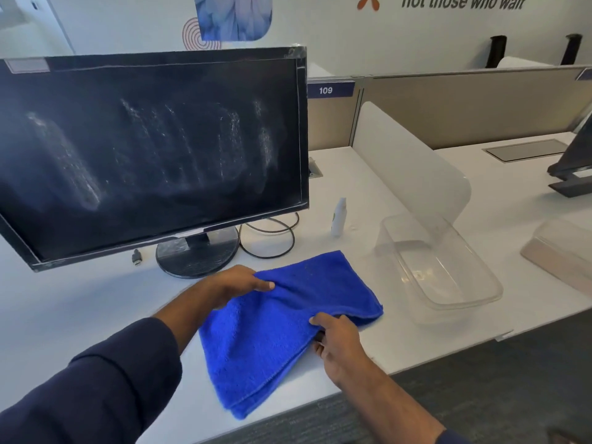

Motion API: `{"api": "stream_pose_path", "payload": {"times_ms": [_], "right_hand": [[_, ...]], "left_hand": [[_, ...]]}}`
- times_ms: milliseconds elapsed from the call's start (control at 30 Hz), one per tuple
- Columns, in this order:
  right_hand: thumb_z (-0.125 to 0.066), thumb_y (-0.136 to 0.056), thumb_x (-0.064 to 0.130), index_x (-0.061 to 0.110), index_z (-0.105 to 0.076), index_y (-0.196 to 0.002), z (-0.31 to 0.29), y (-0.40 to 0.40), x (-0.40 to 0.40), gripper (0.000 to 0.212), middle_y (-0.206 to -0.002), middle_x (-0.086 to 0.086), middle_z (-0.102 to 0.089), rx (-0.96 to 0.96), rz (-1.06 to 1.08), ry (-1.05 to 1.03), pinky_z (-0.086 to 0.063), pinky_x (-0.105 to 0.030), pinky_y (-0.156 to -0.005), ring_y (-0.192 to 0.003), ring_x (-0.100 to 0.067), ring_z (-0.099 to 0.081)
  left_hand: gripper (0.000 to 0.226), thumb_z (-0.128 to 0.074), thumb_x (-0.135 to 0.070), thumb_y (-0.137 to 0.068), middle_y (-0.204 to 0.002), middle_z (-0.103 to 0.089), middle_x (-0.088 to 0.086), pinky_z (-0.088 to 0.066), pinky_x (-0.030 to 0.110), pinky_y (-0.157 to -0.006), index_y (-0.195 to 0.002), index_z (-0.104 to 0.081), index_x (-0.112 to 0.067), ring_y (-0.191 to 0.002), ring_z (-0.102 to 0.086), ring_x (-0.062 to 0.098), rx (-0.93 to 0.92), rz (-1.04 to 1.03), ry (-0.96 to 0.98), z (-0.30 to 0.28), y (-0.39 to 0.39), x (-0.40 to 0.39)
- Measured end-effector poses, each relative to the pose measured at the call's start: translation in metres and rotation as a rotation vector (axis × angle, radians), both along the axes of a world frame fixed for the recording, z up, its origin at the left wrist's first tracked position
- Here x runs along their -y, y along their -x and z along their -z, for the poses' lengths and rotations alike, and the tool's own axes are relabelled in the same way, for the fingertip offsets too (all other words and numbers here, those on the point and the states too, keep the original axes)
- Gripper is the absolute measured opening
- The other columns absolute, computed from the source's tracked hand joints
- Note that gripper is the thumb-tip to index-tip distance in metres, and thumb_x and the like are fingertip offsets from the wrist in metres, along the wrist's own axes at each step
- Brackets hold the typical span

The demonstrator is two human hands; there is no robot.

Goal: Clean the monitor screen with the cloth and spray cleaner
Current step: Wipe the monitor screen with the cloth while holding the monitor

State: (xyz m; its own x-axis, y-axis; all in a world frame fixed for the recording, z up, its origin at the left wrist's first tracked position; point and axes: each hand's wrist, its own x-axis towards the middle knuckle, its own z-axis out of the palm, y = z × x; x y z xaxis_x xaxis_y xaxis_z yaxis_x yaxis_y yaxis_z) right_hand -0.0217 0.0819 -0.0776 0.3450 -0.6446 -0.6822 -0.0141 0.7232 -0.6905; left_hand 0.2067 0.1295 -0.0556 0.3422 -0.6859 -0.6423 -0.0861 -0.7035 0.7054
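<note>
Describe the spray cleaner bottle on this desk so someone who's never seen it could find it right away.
Start at the big black monitor on the white desk. Just right of its round stand, past the looped black cable, stands the spray bottle. It is the only small, upright white bottle there, between the cable and the clear plastic tray.

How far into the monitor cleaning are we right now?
Spraying looks done: the monitor screen carries streaks of droplets, and the spray bottle stands on the desk, set aside. In hand: the left hand and right hand both grip the blue cloth. Left: wiping the screen.
</note>
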Motion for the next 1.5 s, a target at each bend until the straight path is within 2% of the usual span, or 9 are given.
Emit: {"api": "stream_pose_path", "payload": {"times_ms": [133, 333, 500, 600, 800, 1000, 1100, 1200, 1500], "right_hand": [[-0.064, -0.081, -0.004, 0.012, -0.051, -0.09, -0.011, 0.003, 0.013, 0.022, -0.095, -0.011, -0.058, 0.009, -0.009, 0.09, -0.041, -0.038, -0.064, -0.084, -0.027, -0.053], [-0.067, -0.083, -0.001, 0.028, -0.054, -0.118, -0.039, 0.007, 0.039, 0.047, -0.107, -0.004, -0.059, -0.043, 0.093, 0.31, -0.055, -0.043, -0.085, -0.094, -0.025, -0.062], [-0.049, -0.092, -0.005, 0.017, -0.076, -0.086, -0.069, 0.0, 0.055, 0.036, -0.091, -0.001, -0.074, -0.01, -0.056, 0.463, -0.048, -0.026, -0.068, -0.082, -0.018, -0.061], [-0.064, -0.089, 0.004, 0.014, -0.072, -0.107, -0.083, 0.002, 0.069, 0.022, -0.108, -0.003, -0.07, -0.012, -0.288, 0.572, -0.05, -0.03, -0.085, -0.098, -0.019, -0.062], [-0.066, -0.081, -0.001, 0.016, -0.054, -0.138, -0.103, -0.002, 0.084, 0.061, -0.124, 0.002, -0.058, -0.307, -0.614, 0.975, -0.044, -0.02, -0.085, -0.108, -0.014, -0.057], [-0.066, -0.089, 0.007, 0.017, -0.058, -0.131, -0.112, -0.005, 0.1, 0.044, -0.114, 0.002, -0.063, -0.337, -0.57, 1.125, -0.045, -0.025, -0.087, -0.103, -0.017, -0.058], [-0.065, -0.088, 0.005, 0.017, -0.071, -0.102, -0.117, -0.006, 0.111, 0.02, -0.083, 0.011, -0.067, -0.287, -0.63, 1.136, -0.042, -0.016, -0.067, -0.078, -0.006, -0.059], [-0.068, -0.086, 0.004, 0.018, -0.072, -0.08, -0.124, -0.007, 0.121, 0.016, -0.057, 0.018, -0.059, -0.278, -0.676, 1.132, -0.037, -0.008, -0.053, -0.055, 0.003, -0.052], [-0.068, -0.085, 0.0, 0.018, -0.07, -0.082, -0.136, -0.023, 0.14, 0.018, -0.078, 0.003, -0.064, -0.342, -0.825, 1.103, -0.04, -0.02, -0.058, -0.069, -0.009, -0.053]], "left_hand": [[0.037, -0.076, -0.038, -0.085, -0.112, -0.076, 0.004, -0.053, 0.04, -0.095, -0.11, -0.076, -0.012, -0.106, -0.071, 0.024, -0.238, -0.123, 0.135, -0.015, -0.012, -0.01], [0.015, -0.073, -0.027, -0.088, -0.101, -0.073, 0.006, -0.053, 0.033, -0.081, -0.086, -0.069, -0.013, -0.09, -0.065, 0.021, -0.218, -0.315, 0.326, -0.034, -0.013, -0.012], [0.033, -0.076, -0.006, -0.084, -0.094, -0.075, 0.004, -0.056, 0.029, -0.074, -0.113, -0.067, -0.018, -0.084, -0.069, 0.016, -0.183, -0.385, 0.524, -0.056, -0.008, -0.01], [0.042, -0.074, 0.003, -0.083, -0.095, -0.077, 0.0, -0.057, 0.021, -0.072, -0.11, -0.071, -0.029, -0.083, -0.069, 0.012, -0.039, -0.337, 0.607, -0.068, -0.008, -0.011], [0.047, -0.083, 0.004, -0.071, -0.088, -0.075, -0.013, -0.053, 0.008, -0.071, -0.112, -0.075, -0.017, -0.074, -0.071, -0.002, 0.514, -0.229, 0.585, -0.09, -0.008, -0.017], [0.034, -0.086, -0.003, -0.068, -0.081, -0.073, -0.011, -0.057, 0.02, -0.076, -0.097, -0.079, -0.019, -0.077, -0.07, 0.006, 0.767, -0.213, 0.533, -0.108, 0.001, -0.022], [0.025, -0.088, -0.008, -0.066, -0.072, -0.07, -0.018, -0.048, 0.005, -0.06, -0.083, -0.079, -0.025, -0.068, -0.066, -0.002, 0.84, -0.208, 0.493, -0.112, 0.007, -0.026], [0.026, -0.091, -0.015, -0.065, -0.064, -0.066, -0.018, -0.046, 0.013, -0.055, -0.064, -0.07, -0.031, -0.063, -0.064, 0.002, 0.922, -0.214, 0.411, -0.117, 0.013, -0.027], [0.037, -0.088, -0.003, -0.066, -0.089, -0.071, -0.005, -0.057, 0.03, -0.074, -0.057, -0.056, -0.02, -0.083, -0.067, 0.015, 0.86, -0.104, 0.374, -0.118, 0.016, -0.029]]}}
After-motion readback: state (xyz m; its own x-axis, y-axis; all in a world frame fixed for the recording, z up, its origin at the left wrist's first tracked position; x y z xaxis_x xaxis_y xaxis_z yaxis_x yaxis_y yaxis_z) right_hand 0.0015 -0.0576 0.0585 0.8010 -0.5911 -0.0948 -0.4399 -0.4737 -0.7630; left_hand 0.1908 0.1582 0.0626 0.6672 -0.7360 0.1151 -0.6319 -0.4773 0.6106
